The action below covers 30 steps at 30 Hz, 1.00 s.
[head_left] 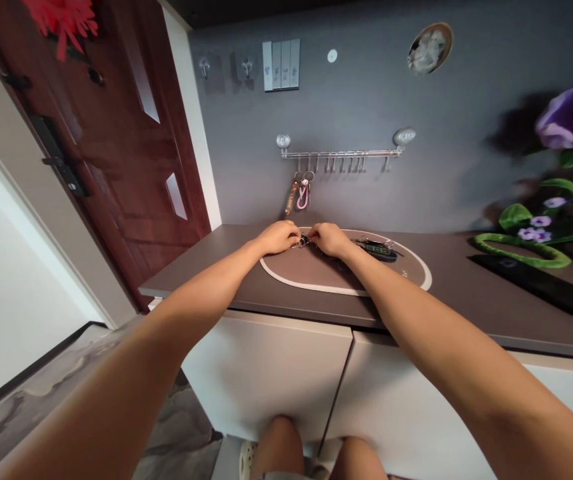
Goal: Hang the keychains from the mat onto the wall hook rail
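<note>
Both hands' fingers pinched on small metal key bunch (303, 241), seemingly ringed, over oval mat (316, 273)

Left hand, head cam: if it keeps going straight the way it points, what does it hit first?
The left hand points right, toward the right hand. First in line is the small key bunch pinched between them on the oval mat, then the right hand's fingers. Depth is unclear, but the gap looks minimal.
</note>
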Tool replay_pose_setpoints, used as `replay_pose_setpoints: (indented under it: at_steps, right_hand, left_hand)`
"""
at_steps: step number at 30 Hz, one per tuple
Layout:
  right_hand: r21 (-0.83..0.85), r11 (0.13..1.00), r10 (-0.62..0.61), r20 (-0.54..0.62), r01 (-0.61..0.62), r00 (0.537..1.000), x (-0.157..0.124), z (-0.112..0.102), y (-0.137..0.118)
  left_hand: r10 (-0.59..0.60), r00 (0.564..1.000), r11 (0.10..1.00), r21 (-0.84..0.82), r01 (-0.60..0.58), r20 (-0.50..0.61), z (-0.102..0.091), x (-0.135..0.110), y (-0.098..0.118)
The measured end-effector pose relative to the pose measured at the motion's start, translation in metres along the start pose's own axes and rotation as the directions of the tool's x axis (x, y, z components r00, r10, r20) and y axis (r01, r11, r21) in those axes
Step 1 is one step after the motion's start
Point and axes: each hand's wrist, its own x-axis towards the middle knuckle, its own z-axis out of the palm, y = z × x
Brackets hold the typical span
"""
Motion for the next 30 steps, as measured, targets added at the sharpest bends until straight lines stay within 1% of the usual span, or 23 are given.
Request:
replay_pose_setpoints:
  at_steps: [4, 8, 13, 15, 19, 23, 26, 30]
  right_hand:
    - [0.0, 1.0, 0.018, 0.014, -0.018, 1.0, -0.002, -0.002, -0.004]
    - [-0.001, 0.999, 0.032, 0.019, -0.032, 0.999, -0.004, -0.004, -0.009]
    - [-0.011, 0.999, 0.041, 0.03, -0.041, 0.999, -0.008, -0.009, -0.015]
    - [0.013, 0.998, 0.056, 0.018, -0.056, 0.998, -0.009, -0.01, -0.016]
    - [0.163, 0.985, 0.074, -0.068, -0.062, 0.995, -0.009, -0.01, -0.018]
    - [0.355, 0.934, 0.09, -0.154, -0.03, 0.984, -0.007, -0.008, -0.017]
    - [0.493, 0.87, 0.104, -0.17, -0.007, 0.98, -0.004, -0.005, -0.016]
    - [0.626, 0.78, 0.103, -0.16, 0.021, 0.982, -0.003, -0.002, -0.017]
  left_hand:
    - [0.005, 1.0, 0.999, 0.036, -0.005, -0.001, -0.001, 0.001, 0.002]
    - [0.014, 1.0, 0.997, 0.08, -0.012, -0.026, -0.005, 0.0, 0.005]
    - [-0.023, 0.997, 0.997, 0.073, 0.028, -0.068, -0.01, -0.002, 0.007]
    - [-0.045, 0.994, 0.996, 0.067, 0.052, -0.1, -0.011, -0.002, 0.007]
    - [-0.073, 0.984, 0.997, 0.009, 0.075, -0.161, -0.011, -0.002, 0.007]
    - [-0.12, 0.971, 0.985, -0.147, 0.09, -0.207, -0.01, -0.002, 0.008]
    - [-0.153, 0.958, 0.968, -0.232, 0.096, -0.242, -0.009, -0.001, 0.008]
    - [-0.19, 0.938, 0.938, -0.337, 0.086, -0.289, -0.008, 0.0, 0.009]
